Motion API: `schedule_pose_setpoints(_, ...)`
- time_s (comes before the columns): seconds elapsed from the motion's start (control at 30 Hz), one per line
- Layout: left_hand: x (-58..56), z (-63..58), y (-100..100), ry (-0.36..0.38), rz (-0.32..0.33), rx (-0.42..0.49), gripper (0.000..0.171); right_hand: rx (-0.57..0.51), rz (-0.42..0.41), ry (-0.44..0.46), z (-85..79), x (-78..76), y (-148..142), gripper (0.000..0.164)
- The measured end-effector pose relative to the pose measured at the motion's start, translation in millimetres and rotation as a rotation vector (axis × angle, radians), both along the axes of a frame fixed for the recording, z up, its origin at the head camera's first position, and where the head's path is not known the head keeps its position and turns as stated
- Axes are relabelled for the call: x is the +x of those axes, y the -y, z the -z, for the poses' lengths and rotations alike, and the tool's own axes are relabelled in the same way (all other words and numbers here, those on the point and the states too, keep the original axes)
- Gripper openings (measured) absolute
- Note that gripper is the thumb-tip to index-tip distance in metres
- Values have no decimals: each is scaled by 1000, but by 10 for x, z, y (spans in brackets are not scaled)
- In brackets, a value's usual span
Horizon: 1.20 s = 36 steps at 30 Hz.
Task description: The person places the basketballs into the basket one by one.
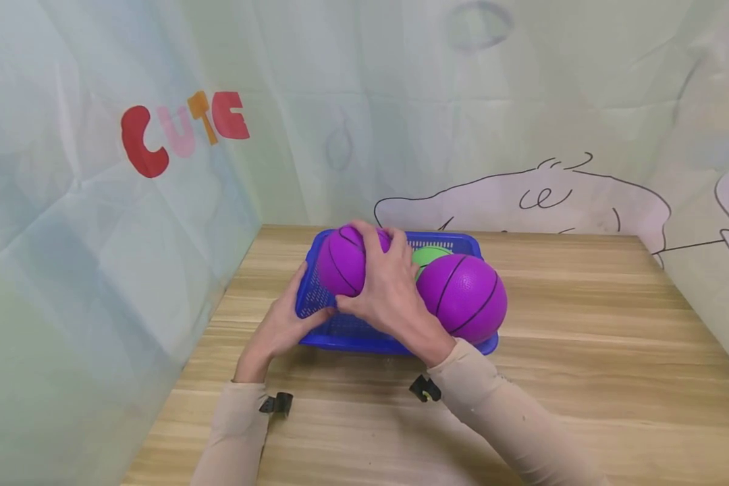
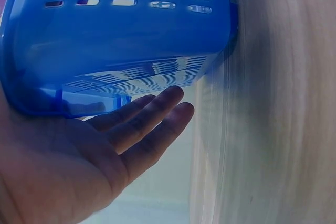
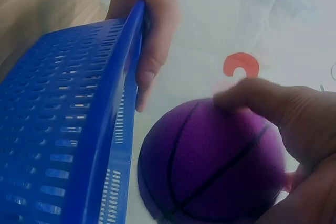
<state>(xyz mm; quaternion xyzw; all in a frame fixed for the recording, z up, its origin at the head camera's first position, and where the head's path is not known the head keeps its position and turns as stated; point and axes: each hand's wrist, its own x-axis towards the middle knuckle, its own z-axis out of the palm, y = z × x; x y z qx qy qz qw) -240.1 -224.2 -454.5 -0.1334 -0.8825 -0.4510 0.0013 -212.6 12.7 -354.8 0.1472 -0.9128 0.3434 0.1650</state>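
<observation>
My right hand (image 1: 391,287) grips a small purple ball (image 1: 341,260) with black lines, fingers over its top and thumb at its near side. In the right wrist view this purple ball (image 3: 205,166) sits at the mouth of a blue plastic basket (image 3: 79,108). At the left end of the blue basket (image 1: 352,344), my left hand (image 1: 284,324) holds the rim, thumb over it. Its fingers (image 2: 152,135) extend along the outer wall in the left wrist view. A second purple ball (image 1: 464,297) rests at the basket's right, partly covering a green ball (image 1: 428,256).
The basket stands on a wood-grain table (image 1: 583,351). Printed cloth walls (image 1: 316,108) rise behind and to both sides, the left one bearing coloured letters (image 1: 185,128). A black clip-like piece (image 1: 425,389) is at the right wrist and another (image 1: 277,405) at the left.
</observation>
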Motion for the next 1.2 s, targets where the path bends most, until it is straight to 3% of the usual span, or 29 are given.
schedule_pose_setpoints(0.4, 36, -37, -9, 39, -15, -26, 125, -54, 15, -84, -128, 30, -72, 100)
schedule_pose_setpoints(0.7, 34, -31, -9, 45, -34, -38, 124, -146, 11, -123, -200, 29, -144, 99)
schedule_pose_setpoints(1.2, 31, -30, -14, 45, -37, -46, 121, -195, 11, -155, -272, -22, -278, 97)
